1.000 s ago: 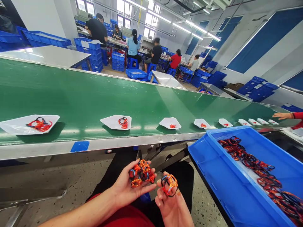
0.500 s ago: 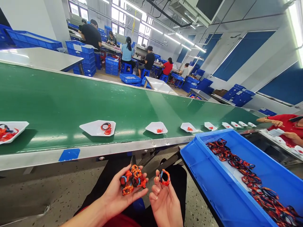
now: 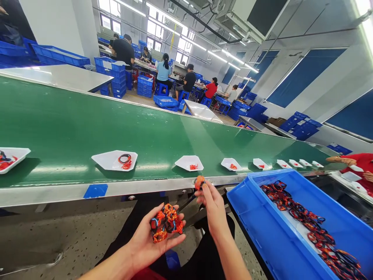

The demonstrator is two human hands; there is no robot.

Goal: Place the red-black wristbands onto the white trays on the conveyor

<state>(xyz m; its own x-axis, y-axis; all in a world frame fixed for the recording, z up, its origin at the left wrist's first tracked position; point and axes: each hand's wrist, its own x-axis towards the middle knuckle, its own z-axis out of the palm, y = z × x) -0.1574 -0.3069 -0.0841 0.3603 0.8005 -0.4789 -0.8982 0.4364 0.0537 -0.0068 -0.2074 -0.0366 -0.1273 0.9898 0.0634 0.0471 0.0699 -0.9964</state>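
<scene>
My left hand (image 3: pixel 141 241), palm up with its fingers curled a little, cradles a bunch of orange, red and black braided cord loops (image 3: pixel 167 223) with bits of blue. Between thumb and fingertips of my right hand (image 3: pixel 215 208), a single braided cord loop (image 3: pixel 199 182) is pinched, its lower part hidden by the fingers. That hand is raised near the metal edge of the green conveyor belt (image 3: pixel 131 124). Closest beyond it on the belt is a white tray (image 3: pixel 182 161) with small red pieces. Another white tray (image 3: pixel 105 160) carries a dark ring and red pieces.
A blue bin (image 3: pixel 250 210) full of similar loops stands at my right. Several more white trays (image 3: pixel 229 165) line the belt. A person in red (image 3: pixel 359 163) works at the far right. Beyond the belt are tables (image 3: pixel 58 76), stacked blue crates (image 3: pixel 119 79) and seated people.
My right hand has turned over and lifted its loop up and forward toward the belt edge. My left hand keeps its bunch. The trays have shifted left along the belt.
</scene>
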